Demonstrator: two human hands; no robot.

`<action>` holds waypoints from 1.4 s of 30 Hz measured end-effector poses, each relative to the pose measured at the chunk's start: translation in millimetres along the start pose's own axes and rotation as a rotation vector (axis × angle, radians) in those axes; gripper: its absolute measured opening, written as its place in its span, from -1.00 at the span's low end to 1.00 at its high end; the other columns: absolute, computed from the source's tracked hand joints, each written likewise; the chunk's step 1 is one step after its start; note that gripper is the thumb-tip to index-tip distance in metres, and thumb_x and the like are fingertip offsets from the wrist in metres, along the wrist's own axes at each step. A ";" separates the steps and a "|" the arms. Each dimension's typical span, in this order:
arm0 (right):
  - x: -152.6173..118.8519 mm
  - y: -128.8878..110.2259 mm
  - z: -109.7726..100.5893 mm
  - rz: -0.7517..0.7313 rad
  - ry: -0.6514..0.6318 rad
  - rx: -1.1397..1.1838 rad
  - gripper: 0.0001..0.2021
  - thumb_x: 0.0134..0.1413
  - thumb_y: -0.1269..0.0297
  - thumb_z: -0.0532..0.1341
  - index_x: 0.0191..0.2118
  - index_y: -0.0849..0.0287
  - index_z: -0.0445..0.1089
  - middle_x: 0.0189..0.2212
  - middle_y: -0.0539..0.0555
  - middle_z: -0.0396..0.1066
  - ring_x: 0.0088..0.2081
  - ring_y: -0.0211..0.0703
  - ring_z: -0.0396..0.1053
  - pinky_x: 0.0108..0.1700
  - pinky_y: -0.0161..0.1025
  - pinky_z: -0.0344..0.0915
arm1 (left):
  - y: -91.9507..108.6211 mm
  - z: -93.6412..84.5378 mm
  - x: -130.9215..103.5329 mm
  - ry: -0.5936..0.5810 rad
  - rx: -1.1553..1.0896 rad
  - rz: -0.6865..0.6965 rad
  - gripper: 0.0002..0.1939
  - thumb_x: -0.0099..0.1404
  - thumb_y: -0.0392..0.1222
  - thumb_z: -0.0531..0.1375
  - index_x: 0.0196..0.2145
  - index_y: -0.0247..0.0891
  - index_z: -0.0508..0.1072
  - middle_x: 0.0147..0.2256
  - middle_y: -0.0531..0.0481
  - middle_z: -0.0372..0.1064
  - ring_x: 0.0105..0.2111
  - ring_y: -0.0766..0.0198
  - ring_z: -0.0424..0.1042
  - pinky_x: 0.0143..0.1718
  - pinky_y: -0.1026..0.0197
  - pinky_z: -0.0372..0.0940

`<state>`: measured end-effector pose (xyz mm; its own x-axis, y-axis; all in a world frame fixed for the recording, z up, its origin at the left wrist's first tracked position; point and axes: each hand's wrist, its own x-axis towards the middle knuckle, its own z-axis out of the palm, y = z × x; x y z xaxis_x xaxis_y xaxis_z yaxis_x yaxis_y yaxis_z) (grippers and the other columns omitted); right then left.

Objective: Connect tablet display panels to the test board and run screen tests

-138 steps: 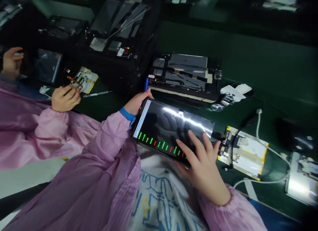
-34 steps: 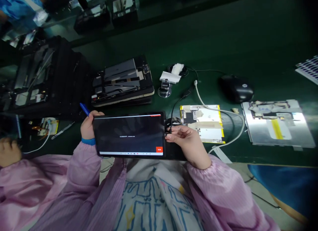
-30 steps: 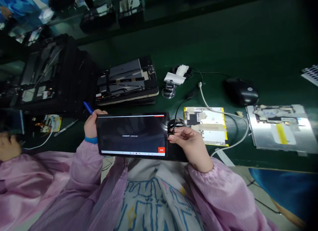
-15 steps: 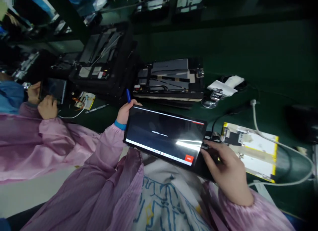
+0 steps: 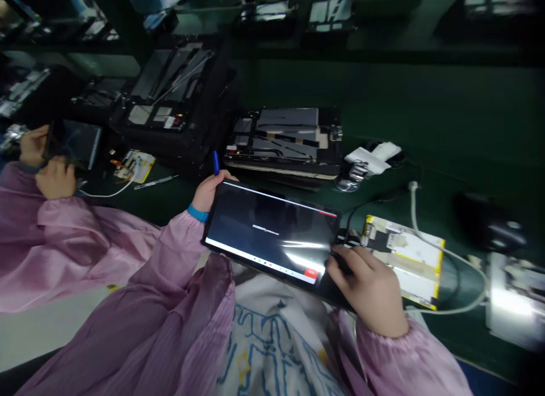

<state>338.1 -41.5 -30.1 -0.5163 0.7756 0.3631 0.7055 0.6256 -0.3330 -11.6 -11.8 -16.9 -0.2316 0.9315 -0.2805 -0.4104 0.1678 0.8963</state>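
Observation:
A tablet with a lit dark screen, a white bar and a red button is tilted in front of my chest. My left hand, with a blue band at the wrist, grips its left edge. A blue pen sticks up from that hand. At the tablet's right edge my right hand is closed, thumb and fingers pinching a small black piece; whether this is a plug I cannot tell. Beside it a black cable runs back over the bench. The right fingertips are partly hidden.
Opened tablets lie stacked behind, with a taller stack to their left. On the right are a yellow-edged white battery, a white cable and a black mouse. At left, a co-worker's hands hold another tablet.
The view has swung slightly right, so most things sit further left. My right fingers have closed in at the tablet's right edge, around the black piece. The left grip is unchanged.

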 end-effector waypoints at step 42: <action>5.5 22.9 -19.3 0.565 -0.361 0.954 -0.67 0.19 0.07 0.05 -0.44 0.18 0.35 -0.54 -0.01 0.28 -0.45 -0.24 0.24 -0.39 -0.31 0.16 | 12.5 7.8 10.9 0.059 0.144 0.087 -0.66 0.30 -0.04 0.04 -0.55 -0.26 0.34 -0.56 -0.05 0.31 -0.55 0.24 0.30 -0.47 0.18 0.22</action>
<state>360.8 -24.5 -19.0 -0.4615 0.8472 -0.2632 0.3072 -0.1257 -0.9433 -12.3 3.1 -6.0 -0.3139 0.9247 -0.2152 -0.2568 0.1355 0.9569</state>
